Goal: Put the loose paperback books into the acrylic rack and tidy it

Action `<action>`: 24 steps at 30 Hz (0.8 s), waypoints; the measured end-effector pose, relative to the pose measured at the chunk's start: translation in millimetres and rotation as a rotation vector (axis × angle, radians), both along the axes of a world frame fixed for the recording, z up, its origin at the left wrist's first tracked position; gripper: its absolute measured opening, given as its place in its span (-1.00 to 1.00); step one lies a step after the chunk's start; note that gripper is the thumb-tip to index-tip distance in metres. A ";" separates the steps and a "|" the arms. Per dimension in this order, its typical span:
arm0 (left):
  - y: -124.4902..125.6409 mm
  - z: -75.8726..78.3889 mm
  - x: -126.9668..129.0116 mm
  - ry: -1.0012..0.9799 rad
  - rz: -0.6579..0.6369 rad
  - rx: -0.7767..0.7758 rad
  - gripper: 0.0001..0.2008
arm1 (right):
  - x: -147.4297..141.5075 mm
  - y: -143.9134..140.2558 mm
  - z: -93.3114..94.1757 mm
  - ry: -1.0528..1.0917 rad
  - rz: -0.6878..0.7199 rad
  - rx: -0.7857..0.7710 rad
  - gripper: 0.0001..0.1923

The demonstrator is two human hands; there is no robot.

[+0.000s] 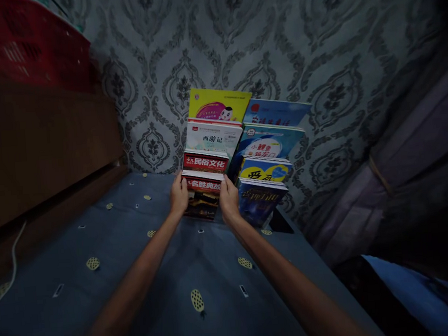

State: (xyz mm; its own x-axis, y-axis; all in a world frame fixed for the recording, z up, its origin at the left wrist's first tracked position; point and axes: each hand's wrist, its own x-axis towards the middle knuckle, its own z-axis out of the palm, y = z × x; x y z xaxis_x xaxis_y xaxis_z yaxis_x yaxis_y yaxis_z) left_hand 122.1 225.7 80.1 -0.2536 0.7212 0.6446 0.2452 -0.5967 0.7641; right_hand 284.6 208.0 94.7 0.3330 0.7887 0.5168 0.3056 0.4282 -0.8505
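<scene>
Both my hands grip the front book (201,203), which has a red title band over a dark picture. My left hand (179,195) closes on its left edge and my right hand (229,198) on its right edge. Directly behind it stand another red-banded book (205,162), a pale white-green book (213,139) and a yellow book (219,104), rising in steps. To the right is a second stepped row: a dark blue book (259,201) in front, then a yellow-and-blue book (265,170), a teal book (270,143) and a blue book (277,112). My fingers behind the front book are hidden.
The books stand on a blue-grey sheet (171,284) with a pineapple print, against a patterned wall (153,91). At left a wooden cabinet (46,144) carries a red basket (31,43). A white cable (14,254) lies at left; a purple curtain (364,199) hangs at right.
</scene>
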 end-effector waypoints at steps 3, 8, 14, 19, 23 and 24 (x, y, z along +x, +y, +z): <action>0.5 -1.1 -1.0 0.018 -0.011 -0.003 -0.58 | 1.0 2.1 -1.3 -0.013 -0.003 -0.008 -0.40; 9.9 5.0 -2.7 0.016 -0.027 -0.016 -0.55 | 1.3 7.7 7.3 -0.011 0.004 -0.019 -0.44; 27.1 30.6 2.1 0.015 -0.047 0.003 -0.50 | -0.8 19.1 31.6 -0.012 0.027 0.015 -0.44; 17.7 38.1 4.6 0.045 -0.038 -0.043 -0.46 | -7.4 4.3 41.7 -0.038 0.036 0.035 -0.46; -19.7 18.9 -5.5 0.087 0.003 0.022 -0.43 | 7.0 -46.3 24.3 -0.121 0.020 0.156 -0.53; -31.7 10.0 -12.1 0.115 0.019 0.031 -0.43 | 17.7 -62.0 14.7 -0.174 0.049 0.193 -0.57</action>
